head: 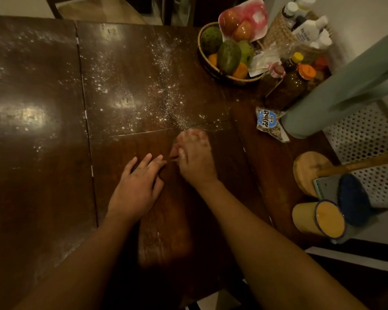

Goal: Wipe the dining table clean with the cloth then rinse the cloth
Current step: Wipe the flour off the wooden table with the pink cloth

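On the left, the dining table (43,108) shows two panels side by side, both dusted with white specks (143,86), thickest in a streak on the far middle. That is the mess we have to wipe.

Our left hand (136,186) lies flat on the near wood with its fingers straight, holding nothing; we judge it is bracing us. Just right of it, our right hand (195,157) is blurred at the edge of the specks. We cannot tell how far it is closed or whether it holds anything.

At the far right stand one fruit basket (220,75) and at least three dark bottles (293,83), and nearer, one packet (268,121), one green flask (336,95) and one yellow mug (318,219), all grouped at the table's end, off the dusty part.

We cannot pick out the cloth; a dark blue lump (353,198) by the mug may be it, but we cannot say.
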